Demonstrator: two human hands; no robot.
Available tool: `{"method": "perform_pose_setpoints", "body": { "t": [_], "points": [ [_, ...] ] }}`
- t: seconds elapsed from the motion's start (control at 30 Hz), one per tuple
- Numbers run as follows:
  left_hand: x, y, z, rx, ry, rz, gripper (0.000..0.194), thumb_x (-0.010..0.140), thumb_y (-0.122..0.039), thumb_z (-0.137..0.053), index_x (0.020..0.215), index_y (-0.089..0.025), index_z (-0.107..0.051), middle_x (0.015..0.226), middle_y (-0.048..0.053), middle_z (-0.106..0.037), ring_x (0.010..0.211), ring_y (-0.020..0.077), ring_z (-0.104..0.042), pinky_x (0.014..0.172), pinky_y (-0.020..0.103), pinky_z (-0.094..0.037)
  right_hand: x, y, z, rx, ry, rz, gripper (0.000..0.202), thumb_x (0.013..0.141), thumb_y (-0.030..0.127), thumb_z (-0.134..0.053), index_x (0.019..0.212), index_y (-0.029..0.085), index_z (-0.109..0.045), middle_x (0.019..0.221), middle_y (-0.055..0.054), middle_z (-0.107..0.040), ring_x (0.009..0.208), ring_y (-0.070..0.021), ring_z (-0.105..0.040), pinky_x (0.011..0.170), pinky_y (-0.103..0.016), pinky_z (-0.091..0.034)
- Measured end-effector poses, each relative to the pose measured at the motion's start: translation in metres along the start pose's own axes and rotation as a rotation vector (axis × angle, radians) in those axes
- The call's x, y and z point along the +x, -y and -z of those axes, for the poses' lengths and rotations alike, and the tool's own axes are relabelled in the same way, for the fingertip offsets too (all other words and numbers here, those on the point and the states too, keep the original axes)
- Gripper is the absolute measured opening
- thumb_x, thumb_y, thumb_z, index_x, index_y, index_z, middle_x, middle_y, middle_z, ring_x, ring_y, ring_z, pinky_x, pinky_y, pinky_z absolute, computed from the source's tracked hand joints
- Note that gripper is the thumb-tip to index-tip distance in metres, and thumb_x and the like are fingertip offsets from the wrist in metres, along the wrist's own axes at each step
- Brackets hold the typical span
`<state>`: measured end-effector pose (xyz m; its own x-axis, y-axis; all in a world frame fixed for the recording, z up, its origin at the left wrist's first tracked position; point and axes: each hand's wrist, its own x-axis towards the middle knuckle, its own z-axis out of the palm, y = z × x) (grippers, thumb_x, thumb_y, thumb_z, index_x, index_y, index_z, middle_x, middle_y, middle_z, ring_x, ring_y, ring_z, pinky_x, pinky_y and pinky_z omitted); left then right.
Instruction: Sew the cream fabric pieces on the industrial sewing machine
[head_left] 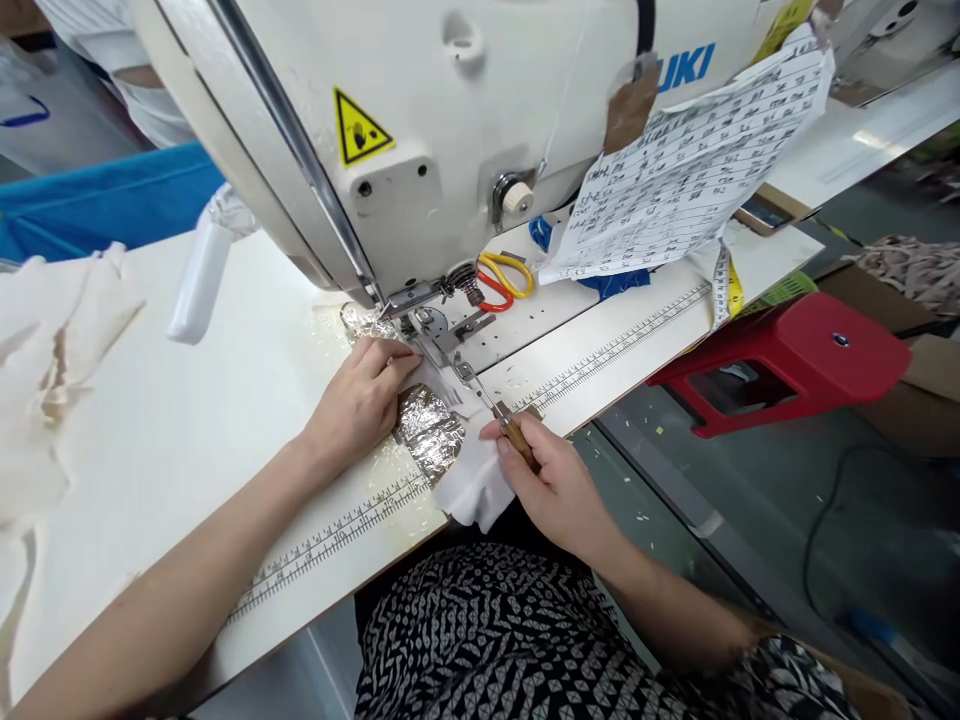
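Under the needle area of a white sewing machine lies a piece of white fabric, its near end hanging over the table edge. My left hand presses on the fabric just left of the presser foot, fingers curled together. My right hand is closed around the wooden handle of a pointed tool; its thin metal shaft points toward the presser foot. Shiny foil-like tape covers the table between the hands.
Yellow and red scissors lie behind the presser foot. A written paper sheet hangs at the right above a tape measure. Cream fabric pieces lie at the left. A red stool stands right of the table.
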<state>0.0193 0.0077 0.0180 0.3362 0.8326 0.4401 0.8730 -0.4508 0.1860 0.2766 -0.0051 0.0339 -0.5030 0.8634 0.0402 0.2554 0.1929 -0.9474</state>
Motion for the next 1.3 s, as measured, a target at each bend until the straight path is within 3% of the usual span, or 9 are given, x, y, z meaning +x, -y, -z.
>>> {"method": "perform_pose_setpoints", "body": {
  "t": [0.3,0.53,0.8,1.0,1.3],
  "points": [
    [0.001,0.004,-0.004,0.128,-0.032,0.052,0.037,0.09,-0.007,-0.04,0.118,-0.021,-0.059,0.112,0.012,-0.059,0.101,0.0276,-0.054,0.082,0.046,-0.053,0.019,0.003,-0.008,-0.034,0.005,0.044,0.018,0.098,0.024,-0.042,0.102,0.019,-0.06,0.092,-0.005,-0.068,0.071,-0.0181,-0.058,0.06,-0.027,-0.043],
    [0.002,0.006,-0.002,0.062,-0.12,-0.102,0.034,0.089,-0.003,-0.039,0.115,-0.019,-0.054,0.102,0.01,-0.06,0.091,0.0231,-0.054,0.076,0.039,-0.053,0.026,0.006,-0.009,0.02,0.07,0.044,0.017,0.096,0.024,-0.043,0.098,0.018,-0.06,0.077,-0.001,-0.061,0.063,-0.0166,-0.054,0.057,-0.026,-0.041],
    [0.004,0.011,-0.004,0.161,-0.113,-0.057,0.03,0.089,-0.006,-0.04,0.112,-0.014,-0.057,0.104,0.014,-0.061,0.092,0.026,-0.054,0.074,0.041,-0.053,0.041,0.007,-0.018,0.024,0.094,0.064,0.02,0.094,0.023,-0.045,0.103,0.017,-0.062,0.075,0.0,-0.061,0.058,-0.0148,-0.05,0.059,-0.027,-0.042],
    [0.002,0.004,0.001,0.081,-0.136,-0.077,0.034,0.087,-0.004,-0.041,0.116,-0.016,-0.055,0.102,0.012,-0.061,0.09,0.0234,-0.054,0.075,0.039,-0.053,0.044,0.005,-0.018,-0.029,0.062,0.083,0.021,0.094,0.029,-0.045,0.101,0.018,-0.062,0.073,0.0,-0.06,0.061,-0.0166,-0.052,0.058,-0.027,-0.042],
    [0.001,0.008,-0.004,0.125,-0.072,-0.062,0.03,0.089,-0.01,-0.043,0.112,-0.014,-0.061,0.105,0.013,-0.063,0.095,0.0265,-0.058,0.076,0.042,-0.055,0.052,0.003,-0.022,-0.082,0.041,0.134,0.019,0.094,0.025,-0.043,0.099,0.018,-0.06,0.074,0.0,-0.063,0.059,-0.0163,-0.055,0.062,-0.028,-0.044]
  ]
}}
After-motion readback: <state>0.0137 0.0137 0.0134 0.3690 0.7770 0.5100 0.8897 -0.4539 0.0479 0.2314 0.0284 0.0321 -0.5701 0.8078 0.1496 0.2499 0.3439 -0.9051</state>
